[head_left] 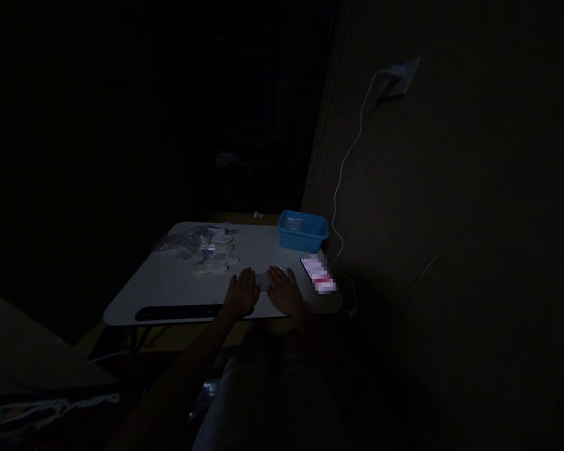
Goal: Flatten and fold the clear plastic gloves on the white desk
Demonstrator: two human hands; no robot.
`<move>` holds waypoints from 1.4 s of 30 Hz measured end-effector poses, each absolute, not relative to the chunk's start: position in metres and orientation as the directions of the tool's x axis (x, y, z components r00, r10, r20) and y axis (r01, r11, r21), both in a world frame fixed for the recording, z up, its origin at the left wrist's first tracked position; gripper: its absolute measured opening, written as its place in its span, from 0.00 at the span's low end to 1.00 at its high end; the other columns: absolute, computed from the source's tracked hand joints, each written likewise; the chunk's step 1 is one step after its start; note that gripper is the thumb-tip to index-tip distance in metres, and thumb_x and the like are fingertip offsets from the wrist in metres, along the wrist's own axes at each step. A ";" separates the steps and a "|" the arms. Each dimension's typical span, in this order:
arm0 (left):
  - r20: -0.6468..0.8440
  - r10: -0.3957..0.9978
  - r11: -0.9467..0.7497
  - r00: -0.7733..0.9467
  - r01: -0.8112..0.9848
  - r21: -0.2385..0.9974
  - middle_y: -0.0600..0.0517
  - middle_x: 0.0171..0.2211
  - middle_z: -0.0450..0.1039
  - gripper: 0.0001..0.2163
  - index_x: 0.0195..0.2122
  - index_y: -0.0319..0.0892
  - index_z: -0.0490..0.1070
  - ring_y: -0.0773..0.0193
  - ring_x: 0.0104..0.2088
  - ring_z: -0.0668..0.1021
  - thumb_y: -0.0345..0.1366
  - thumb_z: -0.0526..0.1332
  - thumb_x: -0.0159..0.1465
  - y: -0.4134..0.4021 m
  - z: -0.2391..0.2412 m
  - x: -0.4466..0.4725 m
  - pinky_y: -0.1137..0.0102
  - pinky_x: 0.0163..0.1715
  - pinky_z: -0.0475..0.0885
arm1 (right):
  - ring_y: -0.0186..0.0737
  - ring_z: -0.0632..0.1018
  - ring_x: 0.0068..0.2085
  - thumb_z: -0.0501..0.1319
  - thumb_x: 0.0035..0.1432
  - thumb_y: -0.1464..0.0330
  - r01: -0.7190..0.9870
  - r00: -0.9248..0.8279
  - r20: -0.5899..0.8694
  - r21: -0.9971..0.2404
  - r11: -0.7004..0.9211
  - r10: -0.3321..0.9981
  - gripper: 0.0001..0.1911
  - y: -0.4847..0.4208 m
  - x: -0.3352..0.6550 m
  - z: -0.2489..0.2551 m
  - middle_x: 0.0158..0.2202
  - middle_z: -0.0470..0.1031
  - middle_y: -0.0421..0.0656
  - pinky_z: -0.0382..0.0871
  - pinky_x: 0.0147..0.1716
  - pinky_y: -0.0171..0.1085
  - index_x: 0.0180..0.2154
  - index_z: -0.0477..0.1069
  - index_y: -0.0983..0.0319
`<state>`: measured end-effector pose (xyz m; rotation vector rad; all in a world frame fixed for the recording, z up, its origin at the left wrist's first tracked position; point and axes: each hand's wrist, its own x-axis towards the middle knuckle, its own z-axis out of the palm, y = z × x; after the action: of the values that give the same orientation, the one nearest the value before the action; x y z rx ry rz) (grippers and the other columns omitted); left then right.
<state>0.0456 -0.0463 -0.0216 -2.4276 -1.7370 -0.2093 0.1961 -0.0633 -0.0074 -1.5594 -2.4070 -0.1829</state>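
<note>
The scene is very dark. My left hand point(242, 292) lies flat, palm down, on a small white table point(169, 285) near its front edge, fingers stretched out. My right hand point(284, 290) lies flat beside it, also palm down with fingers out. Between and just beyond the fingertips sits a small clear thing point(262, 279) that I cannot make out. Neither hand holds anything.
A blue plastic tub point(303, 231) stands at the table's far right corner. A lit phone point(318, 274) lies right of my right hand, on a white cable point(348, 156) from a wall socket. Clear plastic bags point(202, 247) lie at the table's far left. A dark strip point(178, 312) runs along the front edge.
</note>
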 end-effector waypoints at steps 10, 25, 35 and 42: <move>0.154 0.928 -0.334 0.340 0.940 -0.063 0.38 0.60 0.49 0.25 0.58 0.29 0.52 0.53 0.60 0.54 0.37 0.42 0.62 -0.047 -0.018 0.044 0.57 0.55 0.51 | 0.38 0.51 0.61 0.36 0.63 0.59 0.889 -0.423 0.257 -0.065 0.453 0.869 0.26 -0.058 0.183 -0.018 0.61 0.52 0.45 0.35 0.59 0.51 0.58 0.52 0.63; 0.185 0.928 -0.322 0.324 0.946 -0.040 0.39 0.60 0.51 0.24 0.58 0.32 0.53 0.54 0.60 0.55 0.40 0.39 0.64 -0.045 -0.022 0.045 0.57 0.55 0.52 | 0.43 0.53 0.61 0.36 0.63 0.60 0.985 -0.083 0.266 -0.122 0.119 0.960 0.28 -0.053 0.204 -0.021 0.60 0.53 0.52 0.37 0.57 0.54 0.57 0.54 0.69; 0.161 0.927 -0.336 0.338 0.941 -0.042 0.39 0.60 0.50 0.24 0.58 0.32 0.53 0.54 0.60 0.54 0.37 0.42 0.62 -0.045 -0.021 0.044 0.56 0.55 0.51 | 0.38 0.51 0.61 0.35 0.63 0.60 0.887 -0.423 0.274 -0.066 0.456 0.864 0.26 -0.055 0.178 -0.014 0.61 0.51 0.45 0.35 0.59 0.50 0.59 0.50 0.63; 0.175 0.927 -0.328 0.332 0.943 -0.054 0.40 0.60 0.51 0.24 0.58 0.32 0.53 0.55 0.60 0.55 0.38 0.40 0.63 -0.044 -0.022 0.043 0.57 0.55 0.52 | 0.41 0.53 0.61 0.35 0.63 0.59 0.933 -0.305 0.255 -0.112 0.341 0.918 0.27 -0.052 0.177 -0.020 0.60 0.53 0.47 0.35 0.58 0.54 0.57 0.53 0.63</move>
<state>0.0433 -0.0438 -0.0222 -2.4417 -1.7269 -0.1689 0.1772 -0.0515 -0.0202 -1.6581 -2.3346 -0.0821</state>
